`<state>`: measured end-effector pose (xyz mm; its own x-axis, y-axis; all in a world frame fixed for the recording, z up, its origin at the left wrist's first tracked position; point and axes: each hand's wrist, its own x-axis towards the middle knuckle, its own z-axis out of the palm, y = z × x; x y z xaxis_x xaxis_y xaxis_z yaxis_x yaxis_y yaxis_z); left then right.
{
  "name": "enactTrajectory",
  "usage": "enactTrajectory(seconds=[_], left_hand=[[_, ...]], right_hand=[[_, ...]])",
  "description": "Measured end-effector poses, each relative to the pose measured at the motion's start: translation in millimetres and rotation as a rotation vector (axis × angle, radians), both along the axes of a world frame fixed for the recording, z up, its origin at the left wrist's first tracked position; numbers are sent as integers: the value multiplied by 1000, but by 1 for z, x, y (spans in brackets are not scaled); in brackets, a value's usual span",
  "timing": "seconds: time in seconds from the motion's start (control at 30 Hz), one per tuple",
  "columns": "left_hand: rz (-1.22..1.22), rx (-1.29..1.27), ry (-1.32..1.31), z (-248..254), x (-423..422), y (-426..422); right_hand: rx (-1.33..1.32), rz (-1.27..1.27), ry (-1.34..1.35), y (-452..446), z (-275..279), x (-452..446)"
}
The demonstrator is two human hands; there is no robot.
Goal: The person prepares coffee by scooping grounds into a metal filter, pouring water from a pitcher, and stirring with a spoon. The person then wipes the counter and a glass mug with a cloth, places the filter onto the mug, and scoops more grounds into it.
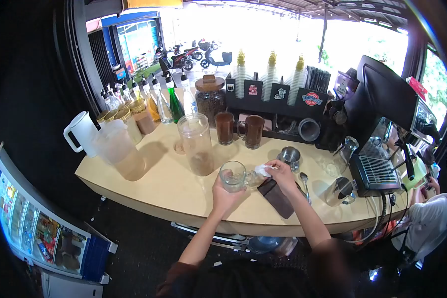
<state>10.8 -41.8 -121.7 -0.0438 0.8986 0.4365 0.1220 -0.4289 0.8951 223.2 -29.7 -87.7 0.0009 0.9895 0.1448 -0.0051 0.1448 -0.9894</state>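
Note:
My left hand (227, 197) is wrapped around the lower part of a clear glass mug (233, 175), whose handle points right. Just right of the mug, my right hand (281, 175) pinches a crumpled white tissue (263, 170). Below that hand a dark brown folded cloth or pouch (278, 198) lies on the counter. A tall clear jar (195, 144) with brown powder at its bottom stands behind the mug. Two glass mugs of brown drink, one on the left (224, 128) and one on the right (254, 132), stand further back.
On the wooden counter (169, 191), white pitchers (79, 130) and syrup bottles (174, 102) stand left. An espresso machine (377, 164), a metal pitcher (338, 191) and a spoon (305, 184) are right. Behind is a black cup organizer (278, 94). Another person (427, 223) sits at lower right.

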Motion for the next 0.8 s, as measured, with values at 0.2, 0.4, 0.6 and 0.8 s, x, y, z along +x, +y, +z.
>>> enactTrajectory(seconds=[0.2,0.4,0.6,0.8], left_hand=[[-43,-16,15,-5,3,3],[-165,24,-101,-11,0,8],[-290,-90,-78,-2,-21,8],[83,-4,242,14,6,-8]], right_hand=[[76,-51,29,42,-38,-2],[126,-90,-377,15,-22,-4],[253,-146,-389,-32,5,9],[401,-481,-508,-22,14,65]])
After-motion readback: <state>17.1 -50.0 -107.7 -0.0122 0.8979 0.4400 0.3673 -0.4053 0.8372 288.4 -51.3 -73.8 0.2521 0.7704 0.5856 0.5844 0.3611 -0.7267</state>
